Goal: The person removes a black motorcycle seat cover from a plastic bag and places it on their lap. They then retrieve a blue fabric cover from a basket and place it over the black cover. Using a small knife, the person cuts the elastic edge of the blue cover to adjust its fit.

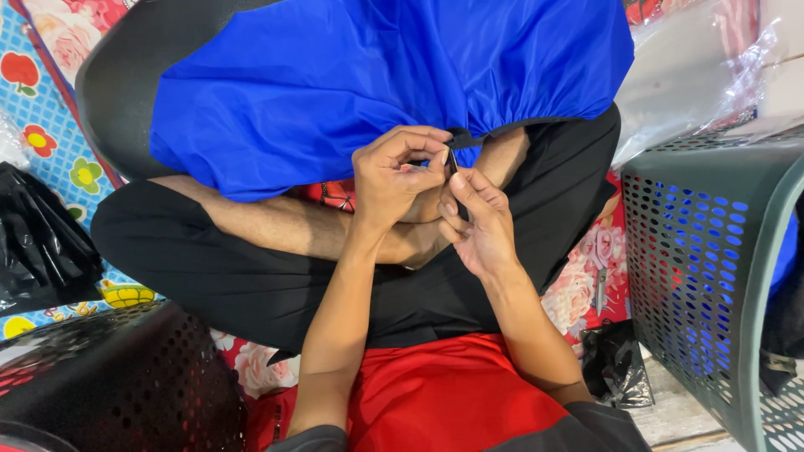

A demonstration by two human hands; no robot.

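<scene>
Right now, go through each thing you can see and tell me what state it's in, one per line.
Blue fabric: bunched, draped over the lap, gathered at a black edge.
Black edge: pinched between both hands' fingertips.
Left hand: fingers closed on the edge.
Right hand: fingers closed on the edge.
Green basket: lying on its side.
Black basket: tipped over.
Scissors: lying on the mat, closed.

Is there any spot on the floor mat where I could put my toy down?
A small bare patch of flowered mat lies between the crossed leg and the green basket; scissors already lie there. At left, mat shows above the black bag. The middle is crowded with hands and blue fabric.
</scene>
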